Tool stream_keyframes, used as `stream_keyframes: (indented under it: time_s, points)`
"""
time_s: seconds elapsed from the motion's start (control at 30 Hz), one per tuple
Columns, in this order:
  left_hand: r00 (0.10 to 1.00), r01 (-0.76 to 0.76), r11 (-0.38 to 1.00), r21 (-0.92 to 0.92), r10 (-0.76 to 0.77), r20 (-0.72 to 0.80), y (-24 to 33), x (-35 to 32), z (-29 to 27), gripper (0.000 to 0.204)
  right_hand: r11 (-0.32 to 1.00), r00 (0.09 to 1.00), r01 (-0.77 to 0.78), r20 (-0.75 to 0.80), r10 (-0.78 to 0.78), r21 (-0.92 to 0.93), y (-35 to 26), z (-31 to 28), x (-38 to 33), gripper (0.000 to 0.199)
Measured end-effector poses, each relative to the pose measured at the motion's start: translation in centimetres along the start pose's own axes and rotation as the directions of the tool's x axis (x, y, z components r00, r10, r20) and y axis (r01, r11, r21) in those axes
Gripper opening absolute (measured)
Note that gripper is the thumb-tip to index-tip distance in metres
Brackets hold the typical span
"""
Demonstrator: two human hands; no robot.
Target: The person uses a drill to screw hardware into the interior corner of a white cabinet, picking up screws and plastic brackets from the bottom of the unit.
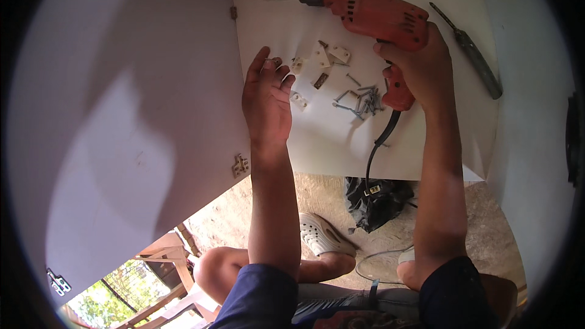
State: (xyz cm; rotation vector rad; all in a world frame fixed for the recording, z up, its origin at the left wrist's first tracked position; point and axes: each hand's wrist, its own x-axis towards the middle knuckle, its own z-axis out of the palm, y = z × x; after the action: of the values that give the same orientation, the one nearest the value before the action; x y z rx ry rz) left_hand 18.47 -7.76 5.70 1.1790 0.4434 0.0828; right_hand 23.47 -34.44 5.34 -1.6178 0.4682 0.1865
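My right hand (417, 64) grips the handle of a red electric drill (372, 15) that lies over a white board (317, 140), its bit pointing left. My left hand (266, 94) rests flat on the board near its left edge, fingers together, with a small piece at the fingertips that I cannot make out. Between the hands lie a few small white corner brackets (329, 55) and a pile of grey screws (362, 100). The drill's black cord (378, 146) runs down off the board's front edge.
A white door panel (122, 116) stands to the left with a metal hinge (240, 165) on its edge. A dark screwdriver (475, 55) lies at the board's right. Below are a sandy floor, a black bag (378, 201), a white clog (323, 234) and a wooden frame (164, 256).
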Motion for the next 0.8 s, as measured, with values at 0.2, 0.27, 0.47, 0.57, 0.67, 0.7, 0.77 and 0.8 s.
stream_keyframes:
  time_s: [0.2,0.27,0.47,0.57,0.67,0.7,0.77,0.8]
  points:
    - [0.939,-0.059,0.998,0.035,0.068,-0.338,-1.9,-5.0,0.6,0.039,0.999,0.999,0.050,0.010,-0.050,-0.013,0.8,0.1,0.3,0.052]
    - [0.866,-0.062,0.996,0.065,0.086,-0.493,-2.8,-8.6,2.0,0.035,0.998,0.997,0.070,0.017,-0.070,0.001,1.5,-0.1,0.7,0.053]
    - [0.600,-0.128,0.985,0.116,0.170,-0.782,-6.5,-18.0,-6.4,0.036,0.998,0.994,0.058,0.095,-0.055,-0.024,1.2,-0.4,1.1,0.051]
    - [0.537,-0.125,0.990,0.069,0.126,-0.834,-6.5,-18.9,-11.0,0.037,0.995,0.987,0.096,0.128,-0.095,0.004,0.9,-0.3,0.5,0.047]
    - [0.595,-0.171,0.985,0.026,0.125,-0.794,-6.5,-18.6,-12.1,0.037,0.990,0.981,0.102,0.157,-0.117,0.096,-0.2,0.5,-1.0,0.034]
    - [0.590,-0.173,0.985,0.016,0.116,-0.799,-6.3,-18.1,-12.0,0.037,0.987,0.979,0.111,0.156,-0.129,0.120,-0.5,0.7,-1.4,0.031]
    - [0.651,-0.232,0.970,-0.068,0.103,-0.752,-6.3,-17.2,-11.4,0.038,0.985,0.978,0.124,0.152,-0.142,0.122,-0.6,0.7,-2.0,0.028]
    - [0.648,-0.238,0.966,-0.106,0.076,-0.758,-6.4,-16.9,-11.6,0.040,0.987,0.982,0.123,0.127,-0.136,0.107,-0.7,0.9,-2.0,0.028]
